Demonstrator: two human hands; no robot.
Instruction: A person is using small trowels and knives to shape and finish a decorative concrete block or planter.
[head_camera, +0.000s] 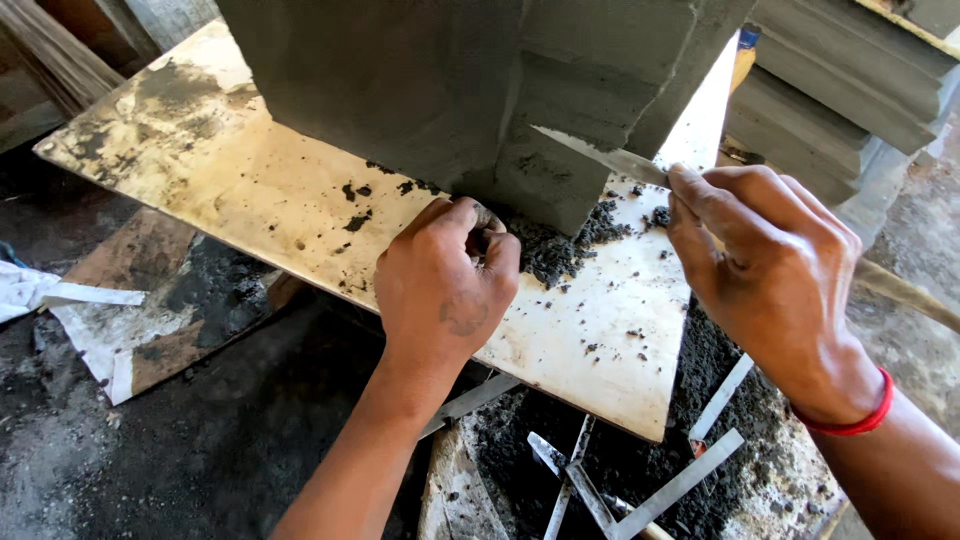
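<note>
A grey, wet cement moulding (440, 90) stands on a stained pale board (250, 190). My right hand (770, 270) grips a thin metal blade (600, 155) whose tip lies against the moulding's lower corner. A red band circles that wrist. My left hand (445, 280) rests on the board at the moulding's base, fingers curled over a heap of loose dark mortar (560, 245).
More cast grey mouldings (840, 90) are stacked at the upper right. Below the board lie dark mortar and several flat metal strips (640, 490). A second stained board (150, 320) and torn white paper (40, 290) lie at the left on dark ground.
</note>
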